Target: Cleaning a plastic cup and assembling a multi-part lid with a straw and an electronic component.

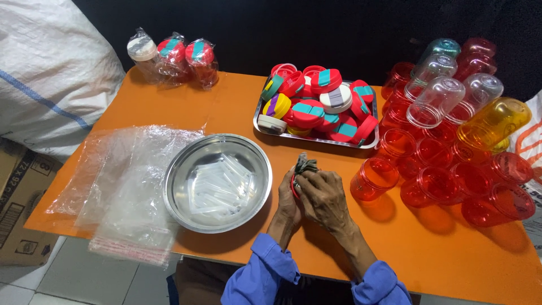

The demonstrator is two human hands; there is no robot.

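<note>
Hands: left hand (289, 199) and right hand (323, 195) pressed together, both clamped on a red lid (294, 186) with a dark cloth (305, 165) sticking out above.
Lid position: over the orange surface (237, 107), just right of the steel bowl (217, 182).
Bowl contents: clear straws.
Tray (370, 141): piled coloured lids, beyond the hands.
Right side: red cups (374, 178), stacked.
Left side: plastic bags (121, 186), flat.
</note>
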